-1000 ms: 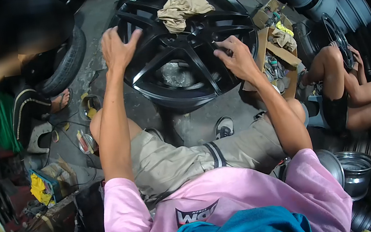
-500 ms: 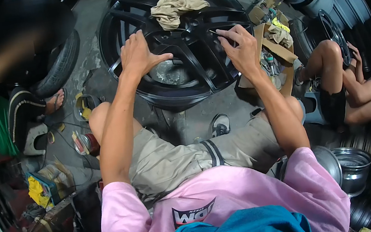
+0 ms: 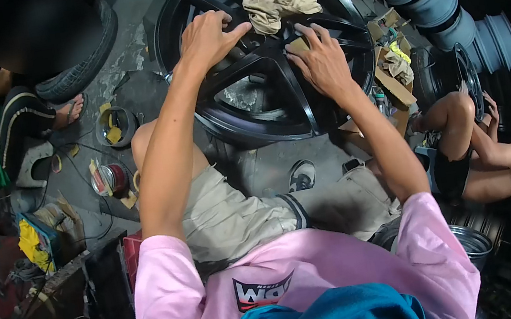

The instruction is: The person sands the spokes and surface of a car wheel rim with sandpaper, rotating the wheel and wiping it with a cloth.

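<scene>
A large black alloy wheel rim lies face up in front of my knees. My left hand rests at a spoke on its left side, thumb stretched away from the bent fingers and nothing seen in it. Between the thumb and fingers of my right hand is a small, flat tan piece of sandpaper, held against the spoke right of the hub. A crumpled beige rag sits on the far part of the rim, just beyond both hands.
To the right stand a cardboard box of odds and ends and a row of grey rims. A co-worker sits there with another rim. On the left are a bucket, a red tin, cables, and another person's foot.
The rim has turned, and it and the rag appear further right in view. My left hand has moved up and right; my right hand has flattened the sandpaper onto the spoke.
</scene>
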`<move>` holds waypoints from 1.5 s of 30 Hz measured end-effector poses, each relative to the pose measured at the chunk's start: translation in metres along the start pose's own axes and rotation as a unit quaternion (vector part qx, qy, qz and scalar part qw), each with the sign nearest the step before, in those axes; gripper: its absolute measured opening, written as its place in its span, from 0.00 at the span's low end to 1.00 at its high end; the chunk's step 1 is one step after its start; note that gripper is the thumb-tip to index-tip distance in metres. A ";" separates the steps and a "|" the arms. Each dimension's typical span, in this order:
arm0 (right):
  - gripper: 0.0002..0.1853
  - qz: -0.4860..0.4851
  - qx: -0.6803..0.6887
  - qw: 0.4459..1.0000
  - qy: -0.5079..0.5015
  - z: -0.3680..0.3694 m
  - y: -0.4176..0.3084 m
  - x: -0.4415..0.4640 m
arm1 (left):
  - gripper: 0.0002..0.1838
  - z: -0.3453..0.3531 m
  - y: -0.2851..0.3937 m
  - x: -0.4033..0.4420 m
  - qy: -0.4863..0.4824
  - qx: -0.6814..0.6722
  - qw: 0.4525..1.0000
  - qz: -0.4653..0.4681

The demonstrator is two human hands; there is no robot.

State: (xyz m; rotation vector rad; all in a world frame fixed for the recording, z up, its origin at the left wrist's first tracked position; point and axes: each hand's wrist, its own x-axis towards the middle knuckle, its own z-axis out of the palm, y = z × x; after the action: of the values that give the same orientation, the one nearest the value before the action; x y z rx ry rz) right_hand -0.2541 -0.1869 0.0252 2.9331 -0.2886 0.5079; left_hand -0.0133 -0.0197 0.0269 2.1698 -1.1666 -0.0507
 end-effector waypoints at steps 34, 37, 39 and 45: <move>0.19 -0.004 0.024 0.999 -0.037 0.016 0.003 -0.006 | 0.58 0.009 -0.014 0.005 -0.190 0.020 0.972 -0.134; 0.17 -0.027 0.082 0.996 -0.031 0.010 -0.001 -0.014 | 0.58 0.008 -0.014 0.004 -0.179 0.026 0.975 -0.131; 0.16 -0.038 0.126 0.987 -0.094 -0.013 0.003 -0.033 | 0.58 0.010 -0.016 0.003 -0.165 0.023 0.978 -0.126; 0.13 -0.033 0.145 0.988 0.037 -0.046 0.010 -0.013 | 0.55 0.007 -0.014 0.005 -0.210 0.052 0.965 -0.145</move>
State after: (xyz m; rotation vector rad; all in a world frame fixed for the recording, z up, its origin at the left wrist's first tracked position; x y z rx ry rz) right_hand -0.2826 -0.1864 0.0644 3.1792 -0.1161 0.7020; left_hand -0.0022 -0.0221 0.0153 2.4844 -1.0770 -0.6167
